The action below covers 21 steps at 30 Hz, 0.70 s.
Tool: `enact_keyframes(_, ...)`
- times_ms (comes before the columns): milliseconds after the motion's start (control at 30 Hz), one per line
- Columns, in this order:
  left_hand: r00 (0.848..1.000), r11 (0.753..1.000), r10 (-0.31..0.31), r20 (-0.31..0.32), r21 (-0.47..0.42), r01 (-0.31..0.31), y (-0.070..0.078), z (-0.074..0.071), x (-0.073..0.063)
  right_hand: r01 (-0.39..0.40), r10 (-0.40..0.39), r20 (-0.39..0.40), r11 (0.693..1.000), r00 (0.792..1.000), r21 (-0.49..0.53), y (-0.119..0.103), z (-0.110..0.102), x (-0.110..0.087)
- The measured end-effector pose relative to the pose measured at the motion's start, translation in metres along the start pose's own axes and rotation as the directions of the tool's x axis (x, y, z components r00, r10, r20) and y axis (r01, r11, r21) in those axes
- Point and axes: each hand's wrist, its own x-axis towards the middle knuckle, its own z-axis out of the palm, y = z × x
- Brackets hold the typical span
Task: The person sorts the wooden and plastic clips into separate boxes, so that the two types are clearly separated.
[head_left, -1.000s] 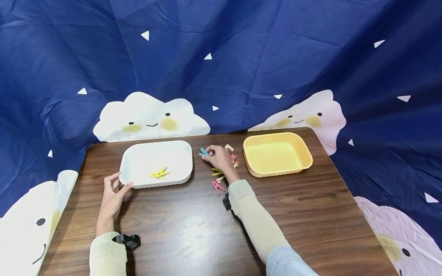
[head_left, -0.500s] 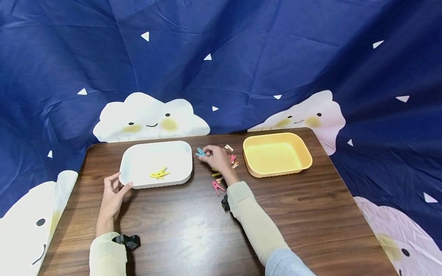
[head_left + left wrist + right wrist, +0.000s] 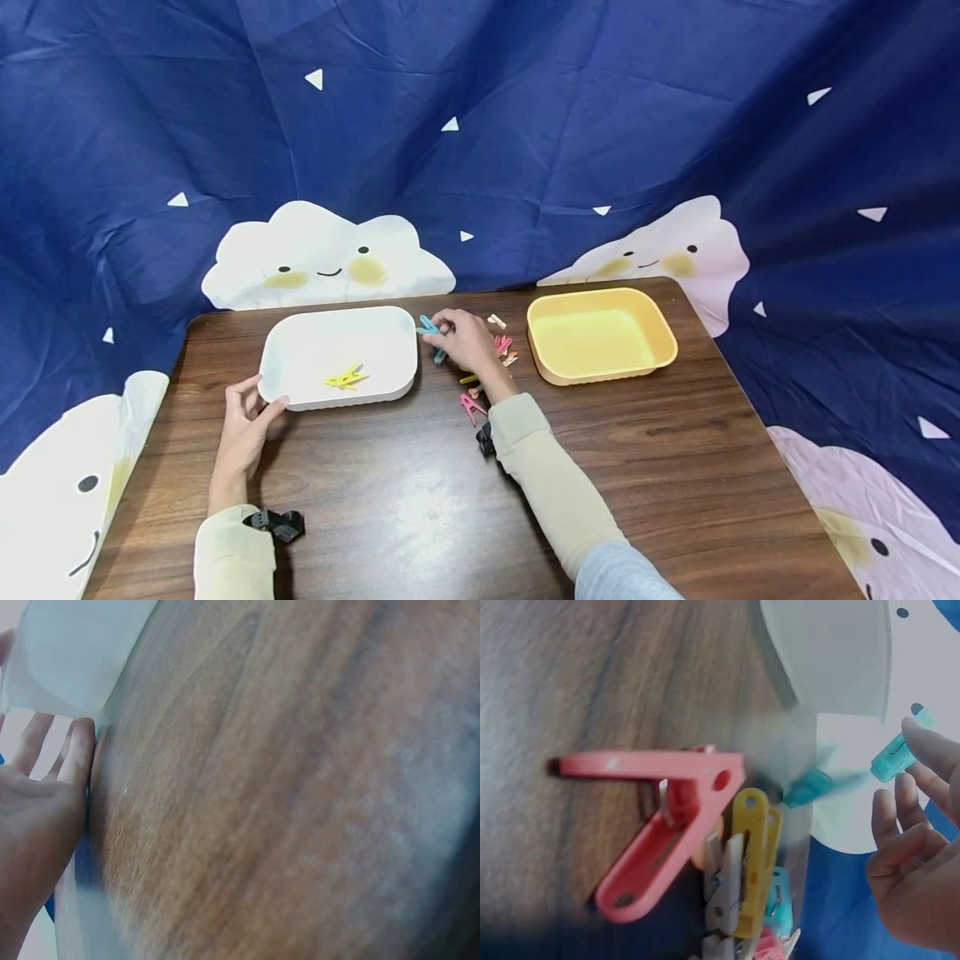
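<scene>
My right hand [image 3: 465,337] pinches a blue clothespin [image 3: 427,326] between thumb and fingertips, just off the right rim of a white basin [image 3: 337,329]. Under that hand is a second blue clothespin [image 3: 808,787], blurred in the right wrist view and apart from the fingers. Two yellow clothespins, lying together [image 3: 347,377], are inside the white basin. My left hand [image 3: 243,429] grips the basin's near left corner, thumb on the near side and fingers on the left. A pink clothespin [image 3: 667,817] lies on the table below my right wrist.
Beside the right hand is a loose pile of yellow [image 3: 754,859], pink, blue and pale clothespins, partly hidden by the forearm. A yellow basin [image 3: 600,377] stands to its right. A blue cloth [image 3: 510,150] with clouds hangs behind the wooden table [image 3: 637,467].
My right hand has moved left toward the white basin with the blue clothespin. A second blue clothespin has come into sight below the hand. The left hand has stayed put.
</scene>
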Motion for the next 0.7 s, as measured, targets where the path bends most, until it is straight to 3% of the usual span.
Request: enact_keyframes(700,1.000,1.000,0.003,-0.003,-0.005,-0.003,0.001,0.000,0.001,0.071,-0.072,0.043,0.997,0.996,0.032,-0.031,0.005,-0.002)
